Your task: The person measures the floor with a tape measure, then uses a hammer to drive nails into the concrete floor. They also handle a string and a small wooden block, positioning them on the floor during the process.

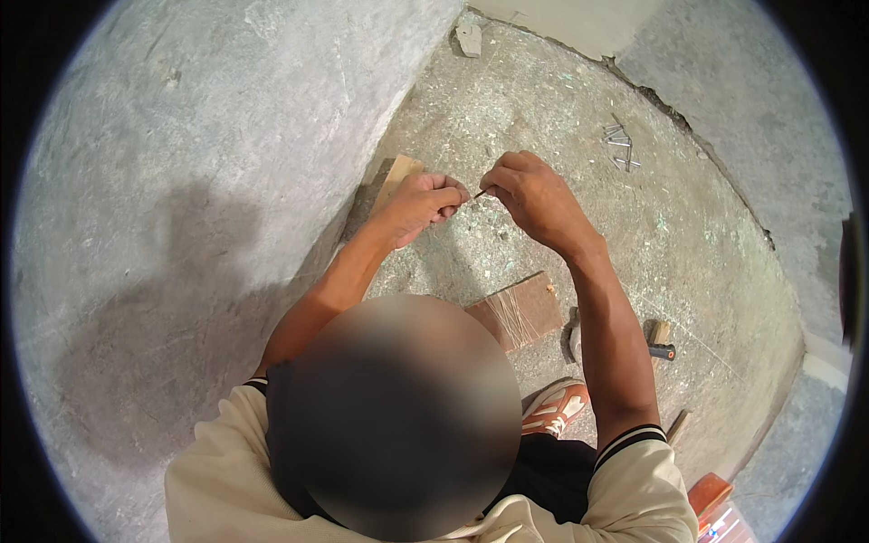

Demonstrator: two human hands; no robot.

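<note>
both hands meet over the concrete floor (634, 235), close to the foot of a rough grey wall (199, 154). left hand (418, 206) is curled into a loose fist, knuckles up, its fingertips pinched on one end of a thin dark nail (477, 194). right hand (532, 195) is closed too, thumb and forefinger nipping the other end of the same nail, so the small piece spans the narrow gap between the two hands, held above the floor and not resting on it. whether it is a nail or a bit of wire is hard to tell at this size.

going down in size: the wall fills the left half of the view, the floor the middle and right, dusty and flecked with pale chips. a cracked seam runs along the far edge of the floor. a flat brown wooden board (518, 312) lies on the floor below the hands, near the person's knee, with fine pale lines across its top. a lighter strip of wood (398, 176) leans at the base of the wall, partly hidden behind the left hand. an orange and white shoe (554, 407) shows beside the right forearm. a hammer (661, 341) with a black and orange grip lies just right of that forearm. a small scatter of grey nails (620, 147) lies well apart, up and to the right of the hands. a pale stone chip (469, 39) sits at the far corner.
</note>
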